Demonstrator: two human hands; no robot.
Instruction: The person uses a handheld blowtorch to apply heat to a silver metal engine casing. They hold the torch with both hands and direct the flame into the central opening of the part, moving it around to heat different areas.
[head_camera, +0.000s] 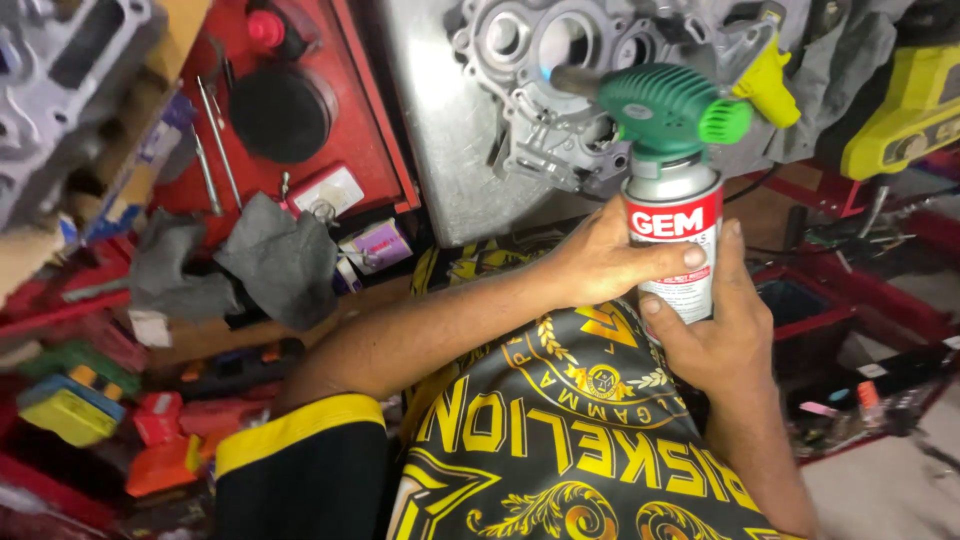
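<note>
Both hands, left hand (600, 262) and right hand (715, 335), clasp torch canister (672, 240) before engine casing (540, 90).

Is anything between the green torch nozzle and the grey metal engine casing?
Nothing visible: the green torch head on the red-and-silver gas can, gripped by both hands, points straight at the grey metal engine casing.

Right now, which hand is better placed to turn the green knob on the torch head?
Probably the right hand. It grips the gas canister from the right, the side where the green knob sticks out of the torch head. The left hand wraps the canister from the opposite side and could steady it.
</note>
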